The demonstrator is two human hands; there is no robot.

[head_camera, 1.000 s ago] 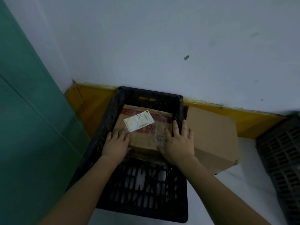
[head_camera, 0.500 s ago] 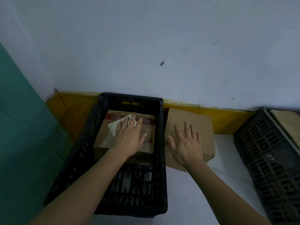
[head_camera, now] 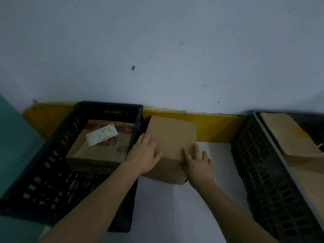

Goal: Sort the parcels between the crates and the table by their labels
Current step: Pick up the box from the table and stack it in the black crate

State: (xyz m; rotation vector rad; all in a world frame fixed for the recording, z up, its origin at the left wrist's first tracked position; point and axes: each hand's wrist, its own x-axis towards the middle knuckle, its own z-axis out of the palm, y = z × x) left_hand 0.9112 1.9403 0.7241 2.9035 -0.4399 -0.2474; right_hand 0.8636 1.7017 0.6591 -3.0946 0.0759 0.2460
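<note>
A plain brown cardboard parcel (head_camera: pixel 171 135) stands on the white floor between two black crates. My left hand (head_camera: pixel 142 156) presses against its left near corner and my right hand (head_camera: pixel 198 163) against its right near corner, fingers spread on the cardboard. In the left black crate (head_camera: pixel 52 172) lies a taped brown parcel (head_camera: pixel 103 148) with a white label (head_camera: pixel 101 134) on top. The right black crate (head_camera: pixel 263 172) holds another brown parcel (head_camera: pixel 291 137).
A white wall with a yellow base strip (head_camera: pixel 213 128) runs behind the crates. A green panel (head_camera: pixel 15 146) stands at the left. White floor (head_camera: pixel 175 216) shows between the crates in front of the plain parcel.
My left hand has left the labelled parcel in the crate and moved right onto the plain parcel. My right hand has slid to its right near corner. The view has shifted right.
</note>
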